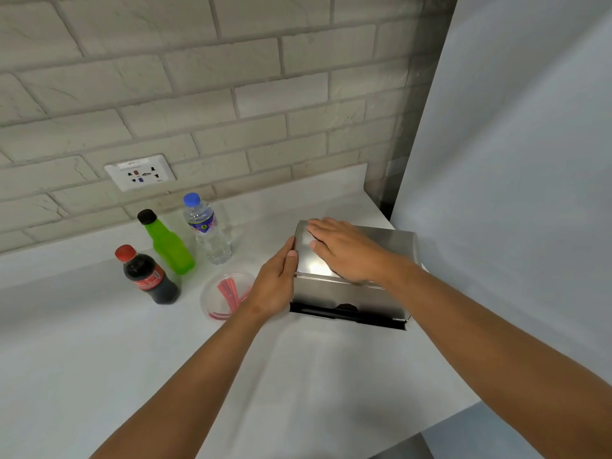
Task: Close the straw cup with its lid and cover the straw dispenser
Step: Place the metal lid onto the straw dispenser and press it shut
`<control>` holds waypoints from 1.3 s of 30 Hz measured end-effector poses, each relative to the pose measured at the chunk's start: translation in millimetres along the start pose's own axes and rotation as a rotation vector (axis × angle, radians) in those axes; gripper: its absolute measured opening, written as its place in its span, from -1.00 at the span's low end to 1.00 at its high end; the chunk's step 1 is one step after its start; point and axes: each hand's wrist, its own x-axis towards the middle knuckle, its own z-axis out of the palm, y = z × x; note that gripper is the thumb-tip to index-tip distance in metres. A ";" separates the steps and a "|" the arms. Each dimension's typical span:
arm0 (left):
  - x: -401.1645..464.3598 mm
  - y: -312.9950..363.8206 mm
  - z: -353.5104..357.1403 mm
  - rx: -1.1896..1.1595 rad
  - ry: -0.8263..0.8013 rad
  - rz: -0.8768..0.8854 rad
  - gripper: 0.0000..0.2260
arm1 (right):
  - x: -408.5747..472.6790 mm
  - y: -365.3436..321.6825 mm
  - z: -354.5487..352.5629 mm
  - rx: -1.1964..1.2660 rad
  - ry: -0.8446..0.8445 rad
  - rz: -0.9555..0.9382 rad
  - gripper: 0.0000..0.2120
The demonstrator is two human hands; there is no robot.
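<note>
A stainless steel straw dispenser (387, 241) stands on the white counter at the right, its metal cover lying flat on top. My right hand (344, 250) rests palm down on that cover, fingers spread. Against the dispenser's left side presses my left hand (275, 286), fingers straight and together, holding nothing. A black tray runs along the dispenser's front bottom edge. Left of it sits the clear straw cup (220, 298) seen from above, with red straws inside; I cannot tell whether a lid is on it, and my left wrist hides its right edge.
Three bottles stand left of the cup: a cola bottle (149, 276) with a red cap, a green bottle (169, 245) with a black cap and a water bottle (208, 230) with a blue cap. A brick wall with a socket (140, 172) is behind; a pale panel (516, 160) rises at the right.
</note>
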 end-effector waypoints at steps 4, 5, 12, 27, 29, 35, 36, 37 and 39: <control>3.4 -3.5 0.6 0.024 -0.029 -0.014 -0.56 | 10.4 -3.8 3.6 -0.009 -0.015 0.028 -0.49; 5.2 -4.9 0.6 0.027 -0.030 -0.009 -0.56 | 10.8 -3.5 4.2 -0.015 -0.018 0.030 -0.49; 4.5 -6.8 1.5 0.030 -0.035 0.015 -0.55 | 4.3 -4.6 4.3 0.038 0.052 0.053 -0.51; -25.6 6.2 14.2 0.038 0.055 -0.038 -0.57 | -120.1 41.4 19.8 0.221 0.299 0.599 -0.23; -38.0 11.8 20.8 0.041 0.051 -0.062 -0.54 | -132.2 44.1 25.1 0.314 0.302 0.576 -0.19; -75.3 28.1 47.6 0.036 0.088 -0.035 -0.58 | -157.3 59.0 26.8 0.352 0.286 0.428 -0.03; -81.4 30.1 51.5 0.036 0.091 -0.034 -0.58 | -161.8 62.6 27.1 0.343 0.278 0.408 -0.02; -86.5 31.5 54.8 0.042 0.097 -0.038 -0.58 | -166.0 65.8 27.6 0.332 0.274 0.386 -0.01; -94.8 33.2 59.1 0.075 0.115 -0.040 -0.57 | -172.4 71.7 28.7 0.307 0.264 0.341 -0.01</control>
